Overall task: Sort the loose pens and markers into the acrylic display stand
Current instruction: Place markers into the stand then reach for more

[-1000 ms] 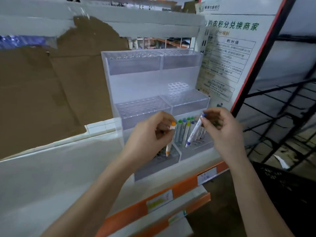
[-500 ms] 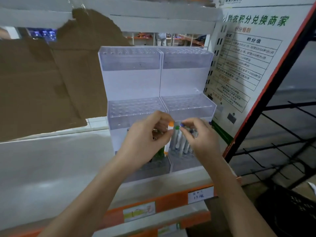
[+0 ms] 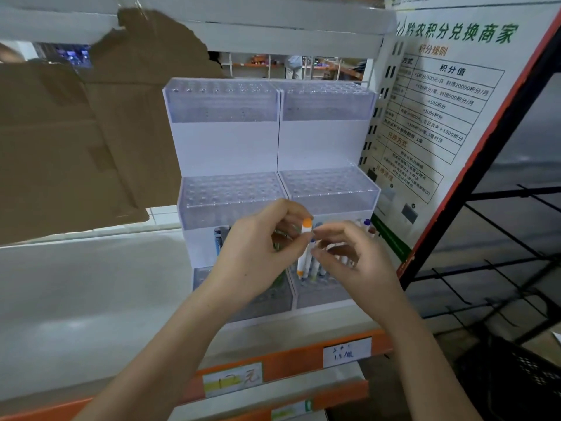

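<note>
Two hands meet at centre frame before the clear, stepped acrylic stand [image 3: 230,147] with its perforated tiers. Left hand [image 3: 255,253] pinches a smooth white orange-capped marker [image 3: 305,244] upright over the lowest tier; right hand [image 3: 352,256] curls its fingers around upright pens [image 3: 315,268] there.

**Shelf, grey board, orange front edge**

Shelf [image 3: 91,314]: carries one tiered acrylic display stand [image 3: 230,147], standing upright toward the right end. Two handwritten price labels [image 3: 347,351] fixed on the orange edge below.
</note>
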Demonstrator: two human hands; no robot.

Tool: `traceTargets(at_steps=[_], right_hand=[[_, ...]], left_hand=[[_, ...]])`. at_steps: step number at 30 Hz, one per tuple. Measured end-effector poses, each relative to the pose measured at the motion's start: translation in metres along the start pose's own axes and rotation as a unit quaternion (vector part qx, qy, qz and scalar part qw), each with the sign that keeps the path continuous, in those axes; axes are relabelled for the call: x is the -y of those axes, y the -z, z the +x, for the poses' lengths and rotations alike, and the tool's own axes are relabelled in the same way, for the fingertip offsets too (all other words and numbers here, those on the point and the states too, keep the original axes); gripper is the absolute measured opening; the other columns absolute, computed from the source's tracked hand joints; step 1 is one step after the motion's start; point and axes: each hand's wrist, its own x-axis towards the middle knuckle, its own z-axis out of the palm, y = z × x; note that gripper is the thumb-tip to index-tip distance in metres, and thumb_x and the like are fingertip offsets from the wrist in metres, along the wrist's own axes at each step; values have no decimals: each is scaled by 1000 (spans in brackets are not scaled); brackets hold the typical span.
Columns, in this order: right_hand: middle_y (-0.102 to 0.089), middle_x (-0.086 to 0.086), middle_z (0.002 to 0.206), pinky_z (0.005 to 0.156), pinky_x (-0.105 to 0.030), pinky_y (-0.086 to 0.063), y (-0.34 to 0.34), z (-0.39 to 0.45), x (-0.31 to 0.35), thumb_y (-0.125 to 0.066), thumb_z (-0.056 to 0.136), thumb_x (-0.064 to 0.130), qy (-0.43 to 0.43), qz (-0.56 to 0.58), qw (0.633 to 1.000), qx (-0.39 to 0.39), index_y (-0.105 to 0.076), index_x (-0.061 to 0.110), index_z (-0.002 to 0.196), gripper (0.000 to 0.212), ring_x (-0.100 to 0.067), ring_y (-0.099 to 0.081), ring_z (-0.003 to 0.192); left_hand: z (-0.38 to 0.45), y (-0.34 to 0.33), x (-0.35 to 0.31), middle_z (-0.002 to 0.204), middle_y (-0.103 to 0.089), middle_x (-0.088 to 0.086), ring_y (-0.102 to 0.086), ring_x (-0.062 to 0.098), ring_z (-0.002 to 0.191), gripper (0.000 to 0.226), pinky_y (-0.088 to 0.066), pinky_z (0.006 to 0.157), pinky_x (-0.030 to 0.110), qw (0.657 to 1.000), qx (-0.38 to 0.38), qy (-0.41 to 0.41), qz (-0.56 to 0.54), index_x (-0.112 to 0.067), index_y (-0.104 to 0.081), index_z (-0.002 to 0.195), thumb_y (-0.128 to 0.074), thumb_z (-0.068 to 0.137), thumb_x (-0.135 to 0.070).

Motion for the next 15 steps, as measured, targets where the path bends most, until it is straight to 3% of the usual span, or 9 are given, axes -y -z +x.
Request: traceTargets(at_steps=[6,11,15], right_hand=[[-66,9,91,76,-15,-49,-4,0,2,-66,85,15,20,-24,999,-22,-57,32,93,20,-2,-62,87],[-62,12,91,77,-12,-48,-5,5,-5,-64,86,7,43,-58,995,-69,-53,27,105,30,1,-61,86],[-62,11,89,81,-14,-47,-8,12,-9,-62,86,2,74,-41,992,-92,-45,38,112,47,-1,-61,86]], left_hand=[[-1,-9,-1,90,-65,-14,-62,0,84,25,-48,71,13,1000,22,-5,-2,-35,-58,92,-66,84,-12],[-19,-11,22,92,-62,-15,-58,-1,83,28,-47,73,11,996,28,-13,85,-37,-59,98,-65,83,-13],[-44,-16,45,96,-64,-10,-63,6,77,24,-54,66,24,976,67,-62,199,-23,-63,103,-53,83,-33]])
